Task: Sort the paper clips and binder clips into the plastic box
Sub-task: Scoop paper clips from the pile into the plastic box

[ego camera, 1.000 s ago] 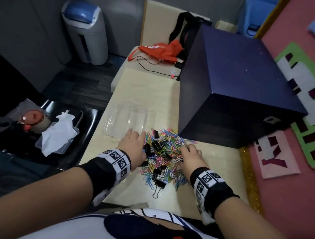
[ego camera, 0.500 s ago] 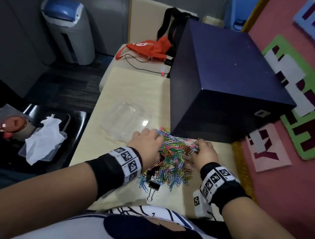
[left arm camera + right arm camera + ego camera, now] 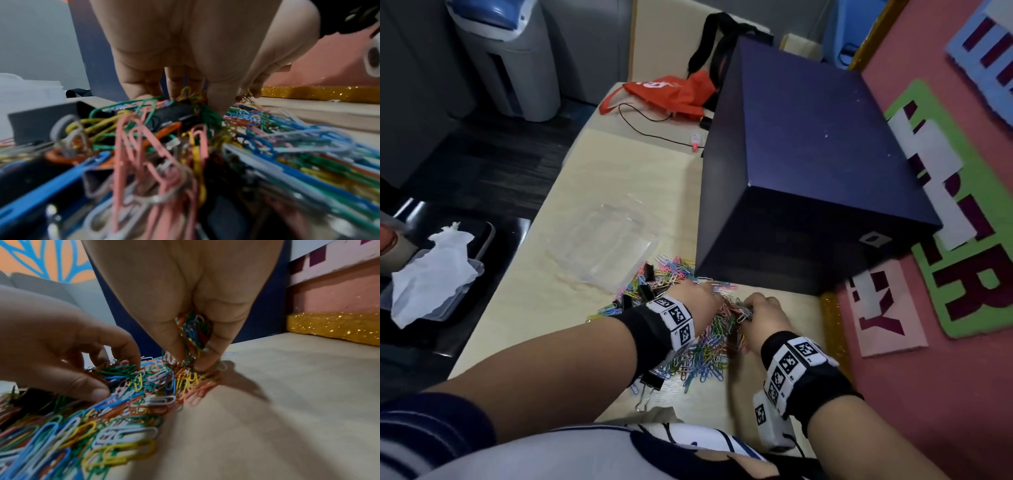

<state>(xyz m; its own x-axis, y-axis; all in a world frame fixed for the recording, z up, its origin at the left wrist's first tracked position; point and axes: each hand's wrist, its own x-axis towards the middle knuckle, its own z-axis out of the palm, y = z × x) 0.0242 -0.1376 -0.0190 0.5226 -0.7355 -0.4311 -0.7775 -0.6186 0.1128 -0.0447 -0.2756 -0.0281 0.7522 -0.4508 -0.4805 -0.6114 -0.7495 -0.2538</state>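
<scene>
While my right hand (image 3: pixel 191 331) pinches a bunch of paper clips (image 3: pixel 193 331) at the heap's far edge, my left hand (image 3: pixel 697 296) digs curled fingertips into the heap; its grip I cannot tell. Clips look light, springy, tangle-prone: take small bunches. Binder clips (image 3: pixel 645 293) are stiffer; grab the bodies. Plastic box (image 3: pixel 599 248) sits beside the heap, empty.

paper clips (image 3: pixel 705 353): many thin wire clips in pink, blue, green, yellow, orange and white, lay tangled in one loose heap on the pale tabletop, just in front of the plastic box; a bunch was bundled upright at the heap's right edge.
binder clips (image 3: pixel 652 381): black with silver wire handles, mixed through the heap's left side and near edge; one lay at the near edge with its handle pointing outward.
plastic box (image 3: pixel 602 246): clear, shallow, open-topped, lay flat just beyond the heap; contents could not be made out.
</scene>
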